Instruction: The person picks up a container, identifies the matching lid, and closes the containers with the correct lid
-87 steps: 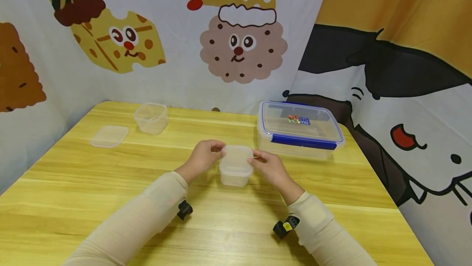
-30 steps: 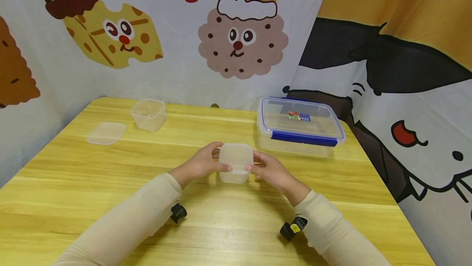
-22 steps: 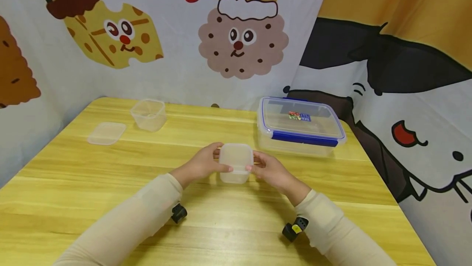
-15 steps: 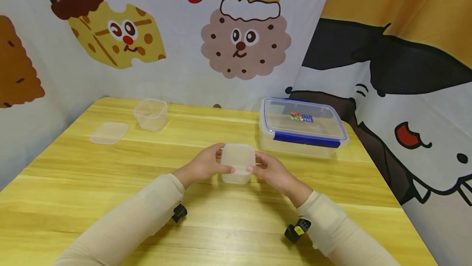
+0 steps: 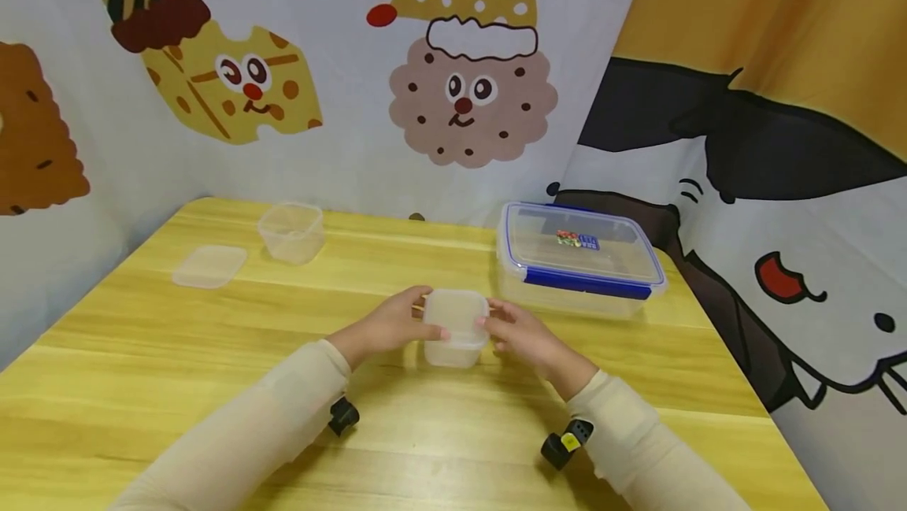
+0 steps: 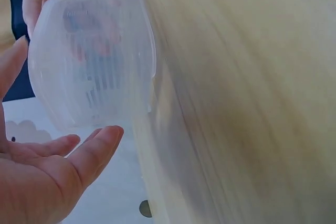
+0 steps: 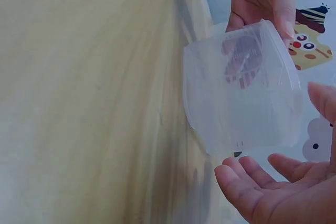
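Observation:
A small translucent plastic food container (image 5: 452, 355) with its frosted lid (image 5: 457, 312) on stands upright at the middle of the table in the head view. My left hand (image 5: 388, 326) holds it from the left, thumb lying over the lid's near left part and fingers along the side. From the right, my right hand (image 5: 523, 336) holds it with the thumb at the lid's right edge. Both wrist views show the see-through container (image 6: 94, 66) between the two hands, fingertips right at its walls. Nothing shows inside it.
Back left on the wooden table (image 5: 212, 385) are a second open small container (image 5: 292, 235) and a loose square lid (image 5: 210, 267). A large clear box (image 5: 577, 302) with blue clips stands back right. Printed cloth (image 5: 340, 172) hangs behind the table.
The left thumb has come from the lid's left edge to its near part. Lately the right thumb has slid a little back along the lid's edge. The container stays in place.

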Demonstrator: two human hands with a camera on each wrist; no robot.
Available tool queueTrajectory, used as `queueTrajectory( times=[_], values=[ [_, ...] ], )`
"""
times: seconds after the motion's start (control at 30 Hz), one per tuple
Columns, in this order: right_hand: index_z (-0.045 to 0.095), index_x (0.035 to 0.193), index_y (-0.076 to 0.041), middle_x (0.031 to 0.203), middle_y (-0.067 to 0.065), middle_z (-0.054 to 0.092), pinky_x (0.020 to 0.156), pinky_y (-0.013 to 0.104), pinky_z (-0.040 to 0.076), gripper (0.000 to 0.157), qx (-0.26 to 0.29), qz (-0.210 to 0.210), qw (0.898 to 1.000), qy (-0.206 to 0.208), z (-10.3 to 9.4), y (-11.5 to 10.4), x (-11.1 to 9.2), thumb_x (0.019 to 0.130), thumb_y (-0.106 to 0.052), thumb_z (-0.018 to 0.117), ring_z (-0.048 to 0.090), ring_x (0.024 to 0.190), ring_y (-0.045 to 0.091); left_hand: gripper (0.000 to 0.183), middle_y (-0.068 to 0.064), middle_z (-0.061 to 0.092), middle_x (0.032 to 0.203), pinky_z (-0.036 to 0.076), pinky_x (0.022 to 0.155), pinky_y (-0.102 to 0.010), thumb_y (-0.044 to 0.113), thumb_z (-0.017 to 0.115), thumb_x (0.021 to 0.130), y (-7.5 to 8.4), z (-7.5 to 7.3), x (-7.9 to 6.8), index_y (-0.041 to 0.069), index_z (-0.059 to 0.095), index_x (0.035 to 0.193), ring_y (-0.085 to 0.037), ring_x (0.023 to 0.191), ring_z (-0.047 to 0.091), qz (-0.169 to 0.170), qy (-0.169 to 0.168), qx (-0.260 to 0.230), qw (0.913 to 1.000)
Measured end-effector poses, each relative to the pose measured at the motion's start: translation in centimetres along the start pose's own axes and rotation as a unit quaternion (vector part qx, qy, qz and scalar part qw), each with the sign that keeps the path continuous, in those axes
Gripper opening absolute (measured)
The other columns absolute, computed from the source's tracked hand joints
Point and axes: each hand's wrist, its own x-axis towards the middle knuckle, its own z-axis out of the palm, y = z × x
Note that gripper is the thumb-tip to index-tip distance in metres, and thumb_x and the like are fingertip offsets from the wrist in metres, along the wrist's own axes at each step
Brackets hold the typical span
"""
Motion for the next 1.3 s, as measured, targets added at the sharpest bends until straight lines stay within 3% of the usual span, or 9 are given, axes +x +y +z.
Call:
queueTrajectory(
  times=[0.2, 0.43, 0.63, 0.93, 1.3],
  values=[
    [0.036, 0.145, 0.003, 0.141, 0.024, 0.047, 0.099, 0.046, 0.047, 0.056, 0.021, 0.027, 0.999, 0.015, -0.1, -0.2, 0.9, 0.102, -0.033, 0.045, 0.047, 0.129, 0.037, 0.055, -0.019, 0.055, 0.132, 0.049, 0.096, -0.046, 0.032, 0.057, 0.097, 0.2, -0.1, 0.7, -0.004, 0.047, 0.138, -0.033, 0.119, 0.054, -0.015, 0.036, 0.026, 0.9989],
    [0.037, 0.142, 0.008, 0.137, 0.027, 0.05, 0.102, 0.047, 0.045, 0.055, 0.047, 0.035, 0.998, 0.018, 0.3, -0.4, 1.7, 0.105, -0.032, 0.038, 0.05, 0.126, 0.038, 0.036, -0.017, 0.064, 0.118, 0.052, 0.091, -0.041, 0.025, 0.05, 0.101, 0.2, 0.2, 2.0, -0.004, 0.061, 0.12, -0.029, 0.108, 0.06, -0.032, 0.068, -0.032, 0.9966],
    [0.045, 0.135, 0.009, 0.119, 0.021, 0.06, 0.096, 0.043, 0.05, 0.052, 0.034, 0.036, 0.998, 0.029, 0.7, 0.0, 2.2, 0.105, -0.033, 0.035, 0.061, 0.108, 0.027, 0.031, -0.019, 0.064, 0.112, 0.056, 0.082, -0.037, 0.019, 0.049, 0.101, 0.0, 0.4, 3.0, -0.006, 0.063, 0.115, -0.028, 0.099, 0.063, -0.049, 0.079, -0.067, 0.9934],
    [0.037, 0.142, 0.008, 0.127, 0.024, 0.054, 0.1, 0.048, 0.046, 0.05, 0.048, 0.021, 0.999, 0.008, 1.0, 0.0, 2.2, 0.106, -0.027, 0.029, 0.054, 0.119, 0.035, 0.025, -0.018, 0.063, 0.111, 0.057, 0.08, -0.037, 0.014, 0.048, 0.102, 0.1, 0.4, 3.0, -0.004, 0.063, 0.109, -0.026, 0.096, 0.062, -0.047, 0.076, -0.089, 0.992],
    [0.036, 0.14, 0.006, 0.125, 0.021, 0.052, 0.096, 0.042, 0.048, 0.044, 0.093, 0.026, 0.995, -0.01, 1.0, -0.1, 2.5, 0.106, -0.021, 0.027, 0.055, 0.108, 0.026, 0.022, -0.016, 0.061, 0.108, 0.055, 0.079, -0.038, 0.014, 0.046, 0.102, 0.2, 0.5, 3.3, -0.002, 0.061, 0.108, -0.023, 0.091, 0.06, -0.07, 0.069, -0.125, 0.9872]
  ],
)
